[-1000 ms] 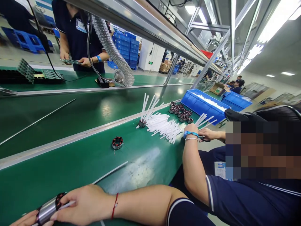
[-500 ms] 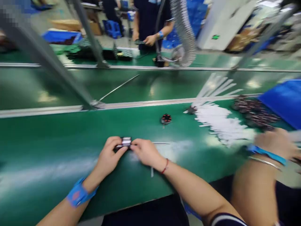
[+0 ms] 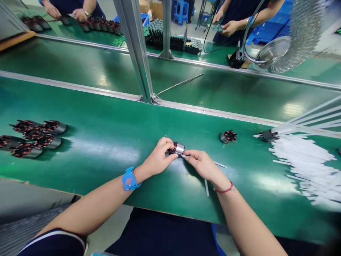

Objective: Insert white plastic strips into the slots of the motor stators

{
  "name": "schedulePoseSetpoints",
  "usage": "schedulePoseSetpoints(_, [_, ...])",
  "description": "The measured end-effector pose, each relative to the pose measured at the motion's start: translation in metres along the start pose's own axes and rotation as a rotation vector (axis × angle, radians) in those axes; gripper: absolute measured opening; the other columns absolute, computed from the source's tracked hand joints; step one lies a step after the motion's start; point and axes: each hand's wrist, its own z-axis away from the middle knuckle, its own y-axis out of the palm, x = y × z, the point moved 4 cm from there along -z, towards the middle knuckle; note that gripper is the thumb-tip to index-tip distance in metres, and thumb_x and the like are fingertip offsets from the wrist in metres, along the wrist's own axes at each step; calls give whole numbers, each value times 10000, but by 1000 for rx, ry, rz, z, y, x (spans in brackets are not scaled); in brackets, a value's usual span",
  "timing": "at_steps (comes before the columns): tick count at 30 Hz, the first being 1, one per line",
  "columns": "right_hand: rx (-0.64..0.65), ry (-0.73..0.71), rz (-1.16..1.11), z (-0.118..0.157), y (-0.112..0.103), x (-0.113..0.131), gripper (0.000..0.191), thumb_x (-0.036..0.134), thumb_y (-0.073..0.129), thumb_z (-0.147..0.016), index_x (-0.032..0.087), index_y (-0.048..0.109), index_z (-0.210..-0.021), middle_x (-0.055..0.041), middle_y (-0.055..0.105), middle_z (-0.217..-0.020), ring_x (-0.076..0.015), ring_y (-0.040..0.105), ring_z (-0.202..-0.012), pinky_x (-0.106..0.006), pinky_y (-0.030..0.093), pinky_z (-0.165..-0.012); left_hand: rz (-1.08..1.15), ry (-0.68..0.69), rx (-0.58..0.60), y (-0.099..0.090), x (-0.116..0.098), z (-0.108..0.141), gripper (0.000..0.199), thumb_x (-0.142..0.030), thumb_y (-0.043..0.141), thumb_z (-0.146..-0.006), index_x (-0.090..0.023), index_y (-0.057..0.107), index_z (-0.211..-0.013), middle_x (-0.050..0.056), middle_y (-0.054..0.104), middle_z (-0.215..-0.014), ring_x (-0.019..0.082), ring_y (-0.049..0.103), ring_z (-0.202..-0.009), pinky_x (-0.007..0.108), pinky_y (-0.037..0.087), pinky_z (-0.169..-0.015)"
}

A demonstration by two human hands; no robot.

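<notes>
My left hand (image 3: 161,156) is closed around a motor stator (image 3: 179,148), a silvery cylinder with dark windings, lying on its side just over the green bench. My right hand (image 3: 201,163) pinches a thin pale strip (image 3: 183,156) whose tip is at the stator's lower edge. Much of that strip is hidden by the fingers. Past the right hand, a strip end (image 3: 220,164) shows; whether it is the same strip I cannot tell. Another short white strip (image 3: 206,187) lies below the right wrist. A second stator (image 3: 228,136) stands apart, to the right.
Several stators (image 3: 49,141) stand grouped at the left. At the right lies a heap of white strips (image 3: 306,156), beside a stator (image 3: 269,135) with long strips fanning over it. A metal post (image 3: 138,53) rises from the bench's back rail. Across it, co-workers' hands (image 3: 230,27) handle parts.
My view has swung left, so the bench things appear further right and the grouped stators show. The co-worker's arm at the right is out of view. My hands still hold the stator and strip.
</notes>
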Motion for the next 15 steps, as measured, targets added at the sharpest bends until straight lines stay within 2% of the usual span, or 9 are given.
schedulePoseSetpoints(6, [-49,-215,110,5,-2,15,262,343,495,-891,223,671,-1043,9,688,-900,-124,580,-744,-222,399,-660,-33,6,51,-3,10,3,149,-318,540,-848,-193,572,-922,19,533,-893,147,525,-796,261,449,-711])
schedulePoseSetpoints(10, [-296,-316,244,5,-30,19,230,349,516,-892,214,678,-985,-3,692,-923,-126,605,-854,-214,422,-750,-70,47,54,0,24,-2,200,-386,552,-819,-215,573,-920,15,556,-964,162,561,-858,263,462,-788])
schedulePoseSetpoints(13, [-513,-297,228,8,-54,15,242,321,463,-925,205,673,-954,-7,687,-960,-110,600,-905,-206,420,-811,-76,46,24,2,27,-6,256,-432,506,-820,-212,571,-934,31,574,-1020,185,579,-945,289,466,-876])
schedulePoseSetpoints(15, [-606,-259,197,10,-64,11,265,314,431,-940,201,670,-939,-7,686,-961,-105,598,-907,-204,423,-814,-144,31,31,3,27,-8,309,-471,477,-814,-211,579,-944,42,592,-1045,196,597,-965,305,480,-887])
